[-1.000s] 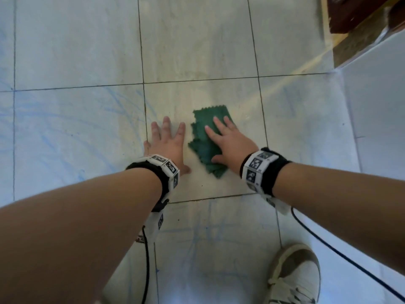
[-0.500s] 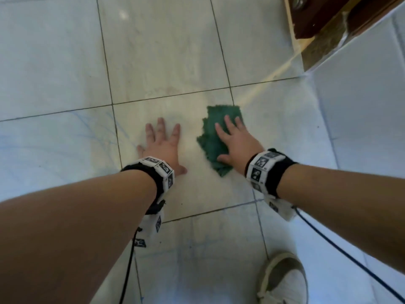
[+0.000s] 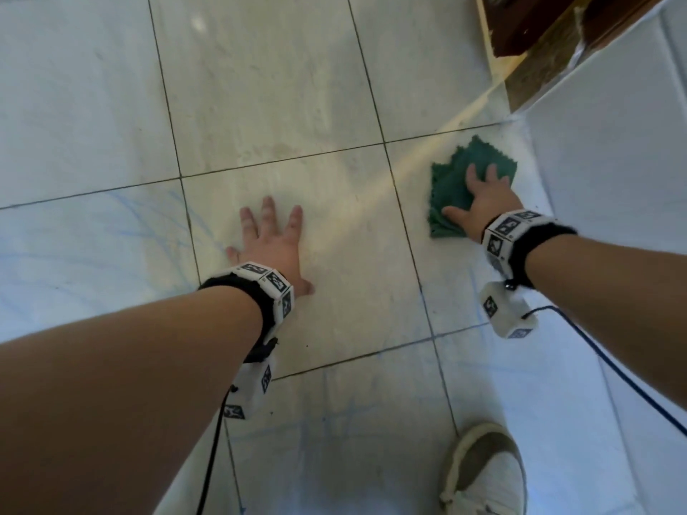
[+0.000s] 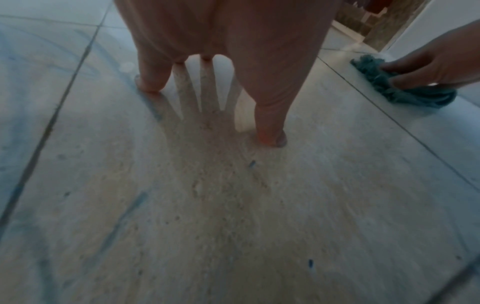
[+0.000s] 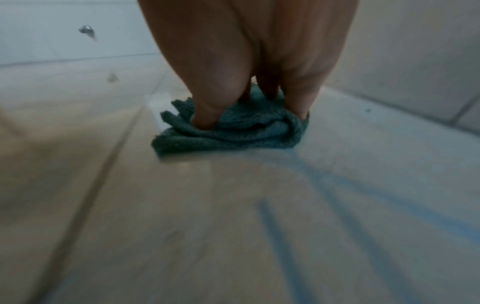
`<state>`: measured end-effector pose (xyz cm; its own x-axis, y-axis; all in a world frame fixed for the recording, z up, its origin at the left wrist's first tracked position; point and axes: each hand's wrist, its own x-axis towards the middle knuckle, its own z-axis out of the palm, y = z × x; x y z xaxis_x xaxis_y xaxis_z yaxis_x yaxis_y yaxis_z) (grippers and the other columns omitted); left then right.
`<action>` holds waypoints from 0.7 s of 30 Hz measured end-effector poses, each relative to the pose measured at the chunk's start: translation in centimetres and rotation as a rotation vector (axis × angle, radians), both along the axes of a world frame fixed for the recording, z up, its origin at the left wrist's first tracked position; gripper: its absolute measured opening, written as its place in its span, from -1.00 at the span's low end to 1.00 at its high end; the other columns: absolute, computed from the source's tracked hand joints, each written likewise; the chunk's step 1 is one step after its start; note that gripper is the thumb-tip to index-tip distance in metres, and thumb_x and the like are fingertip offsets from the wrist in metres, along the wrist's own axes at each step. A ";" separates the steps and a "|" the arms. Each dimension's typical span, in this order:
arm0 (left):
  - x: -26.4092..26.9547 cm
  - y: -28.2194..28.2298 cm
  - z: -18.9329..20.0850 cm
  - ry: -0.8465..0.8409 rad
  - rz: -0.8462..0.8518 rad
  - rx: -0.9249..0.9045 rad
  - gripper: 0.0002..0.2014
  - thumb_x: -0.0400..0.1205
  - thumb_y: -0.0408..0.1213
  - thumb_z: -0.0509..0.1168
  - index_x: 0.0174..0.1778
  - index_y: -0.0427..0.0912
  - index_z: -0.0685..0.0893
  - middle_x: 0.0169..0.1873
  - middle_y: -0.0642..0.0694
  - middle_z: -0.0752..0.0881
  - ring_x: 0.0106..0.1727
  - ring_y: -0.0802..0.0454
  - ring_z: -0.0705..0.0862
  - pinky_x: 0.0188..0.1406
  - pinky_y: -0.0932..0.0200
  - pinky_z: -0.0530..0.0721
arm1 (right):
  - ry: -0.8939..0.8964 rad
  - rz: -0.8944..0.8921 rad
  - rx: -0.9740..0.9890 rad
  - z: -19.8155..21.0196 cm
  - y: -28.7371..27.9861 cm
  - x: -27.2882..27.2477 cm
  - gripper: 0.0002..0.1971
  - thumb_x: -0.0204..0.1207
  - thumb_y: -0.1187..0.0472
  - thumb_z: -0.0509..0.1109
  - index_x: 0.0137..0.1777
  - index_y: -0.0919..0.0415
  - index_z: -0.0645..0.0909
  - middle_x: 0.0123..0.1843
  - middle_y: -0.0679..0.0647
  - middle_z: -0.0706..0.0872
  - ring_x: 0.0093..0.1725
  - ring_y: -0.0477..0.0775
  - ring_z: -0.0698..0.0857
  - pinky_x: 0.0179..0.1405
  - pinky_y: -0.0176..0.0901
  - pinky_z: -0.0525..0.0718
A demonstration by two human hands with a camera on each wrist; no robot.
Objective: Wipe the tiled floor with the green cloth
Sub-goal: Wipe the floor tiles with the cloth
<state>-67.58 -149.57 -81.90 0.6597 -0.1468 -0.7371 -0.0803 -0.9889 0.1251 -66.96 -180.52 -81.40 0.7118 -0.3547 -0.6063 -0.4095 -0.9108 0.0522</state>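
The green cloth (image 3: pixel 451 187) lies bunched on the pale tiled floor (image 3: pixel 260 87), close to the corner by the white wall at the right. My right hand (image 3: pixel 481 191) presses down on it with spread fingers and the thumb on its near edge. In the right wrist view the cloth (image 5: pixel 233 133) is crumpled under my right hand (image 5: pixel 249 61). My left hand (image 3: pixel 271 239) lies flat on a bare tile to the left, fingers spread, holding nothing. From the left wrist view my left hand (image 4: pixel 197 41) props on the tile, with the cloth (image 4: pixel 415 96) at the far right.
A white wall (image 3: pixel 613 143) bounds the floor on the right. A brown wooden door frame (image 3: pixel 520 27) stands at the top right. My white shoe (image 3: pixel 487 473) is at the bottom right, with a dark cable (image 3: pixel 613 373) running from the wrist. Faint blue marks (image 3: pixel 148 224) streak the tiles.
My right hand has slid the cloth to the right and away, across a grout line toward the wall corner. The left hand has stayed flat on its tile.
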 end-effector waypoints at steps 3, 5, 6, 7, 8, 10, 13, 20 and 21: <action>0.0 0.0 0.0 -0.007 -0.009 -0.005 0.23 0.45 0.04 0.58 0.71 0.16 -0.33 0.66 -0.09 -0.48 0.68 -0.30 -0.41 0.56 -0.53 0.13 | -0.001 0.216 0.106 0.1 6.1 -2.7 -0.04 0.61 -0.13 0.40 0.78 0.10 -0.16 0.78 0.29 -0.20 0.73 0.42 -0.14 0.71 0.15 0.02; -0.2 0.1 -0.2 -0.016 -0.013 -0.007 0.22 0.46 0.05 0.57 0.71 0.16 -0.32 0.66 -0.09 -0.48 0.68 -0.31 -0.40 0.57 -0.53 0.13 | 0.025 0.378 0.192 -0.2 10.8 -4.1 -0.04 0.61 -0.11 0.41 0.78 0.04 -0.17 0.78 0.20 -0.26 0.74 0.34 -0.22 0.72 0.11 -0.02; -0.2 0.1 -0.3 -0.023 -0.016 -0.006 0.22 0.46 0.06 0.56 0.71 0.16 -0.32 0.66 -0.09 -0.48 0.68 -0.31 -0.40 0.57 -0.53 0.13 | 0.025 0.414 0.215 -0.5 12.4 -4.1 -0.05 0.61 -0.10 0.41 0.78 -0.01 -0.17 0.79 0.13 -0.28 0.75 0.28 -0.25 0.72 0.11 0.03; -0.3 0.2 -0.3 -0.028 -0.016 -0.004 0.21 0.46 0.07 0.56 0.71 0.17 -0.32 0.66 -0.08 -0.48 0.68 -0.31 -0.40 0.57 -0.52 0.13 | 0.023 0.433 0.225 -0.7 13.4 -3.4 -0.06 0.61 -0.10 0.42 0.78 -0.05 -0.17 0.79 0.07 -0.29 0.75 0.23 -0.26 0.72 0.12 0.09; -0.3 0.3 -0.3 -0.028 -0.016 -0.003 0.21 0.46 0.07 0.55 0.71 0.18 -0.32 0.67 -0.08 -0.48 0.68 -0.31 -0.40 0.57 -0.52 0.13 | 0.019 0.438 0.222 -0.9 13.8 -2.3 -0.06 0.61 -0.10 0.42 0.78 -0.07 -0.16 0.79 0.05 -0.29 0.75 0.20 -0.26 0.72 0.14 0.12; -0.3 0.4 -0.3 -0.025 -0.016 -0.002 0.21 0.46 0.07 0.55 0.70 0.19 -0.32 0.66 -0.07 -0.48 0.68 -0.30 -0.40 0.56 -0.51 0.12 | 0.002 0.441 0.197 -0.8 13.3 0.5 -0.06 0.60 -0.12 0.43 0.78 -0.06 -0.14 0.79 0.07 -0.25 0.76 0.22 -0.22 0.72 0.14 0.13; -0.2 0.4 -0.4 -0.016 -0.012 -0.004 0.22 0.46 0.05 0.56 0.70 0.19 -0.33 0.66 -0.06 -0.49 0.68 -0.28 -0.41 0.57 -0.51 0.12 | -0.033 0.398 0.146 -0.6 10.7 4.6 -0.05 0.59 -0.18 0.41 0.78 -0.01 -0.13 0.80 0.16 -0.20 0.75 0.31 -0.16 0.72 0.18 0.11; -0.1 0.2 -0.3 0.005 -0.008 -0.006 0.23 0.46 0.04 0.57 0.70 0.19 -0.33 0.65 -0.05 -0.51 0.68 -0.28 -0.43 0.57 -0.51 0.11 | -0.028 0.027 -0.060 -0.4 -2.4 4.9 -0.06 0.63 -0.24 0.31 0.79 0.10 -0.16 0.78 0.31 -0.12 0.73 0.44 -0.03 0.71 0.20 0.11; -0.1 0.2 -0.3 0.006 -0.010 -0.006 0.23 0.45 0.04 0.57 0.70 0.19 -0.34 0.65 -0.06 -0.51 0.67 -0.28 -0.44 0.57 -0.52 0.11 | -0.017 -0.017 -0.062 -0.5 -3.0 4.3 -0.06 0.64 -0.25 0.30 0.79 0.11 -0.17 0.78 0.32 -0.12 0.73 0.45 -0.03 0.71 0.21 0.11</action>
